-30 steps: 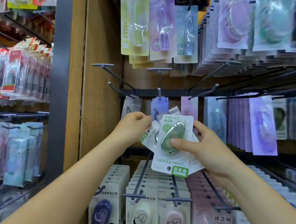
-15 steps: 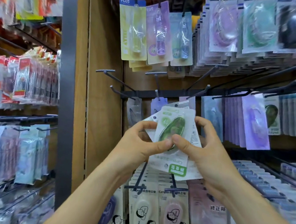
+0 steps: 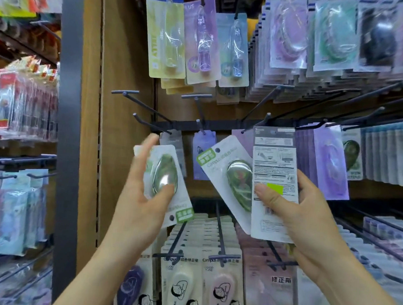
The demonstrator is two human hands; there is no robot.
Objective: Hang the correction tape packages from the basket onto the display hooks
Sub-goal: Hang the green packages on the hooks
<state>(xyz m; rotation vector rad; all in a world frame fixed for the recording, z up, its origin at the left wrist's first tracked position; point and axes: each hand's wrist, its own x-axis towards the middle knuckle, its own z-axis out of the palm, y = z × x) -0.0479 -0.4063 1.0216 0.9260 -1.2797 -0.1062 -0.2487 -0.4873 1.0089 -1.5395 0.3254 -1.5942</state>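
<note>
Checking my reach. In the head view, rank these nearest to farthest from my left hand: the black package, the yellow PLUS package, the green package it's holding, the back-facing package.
1. green package, gripped in the left hand.
2. back-facing package, in the right hand.
3. yellow PLUS package, hanging above.
4. black package, top right.

Below the hook rail (image 3: 223,126), the left hand (image 3: 143,207) holds a single package (image 3: 168,181) to the left, the right hand (image 3: 305,220) two overlapping packages (image 3: 275,166) to the right.
</note>
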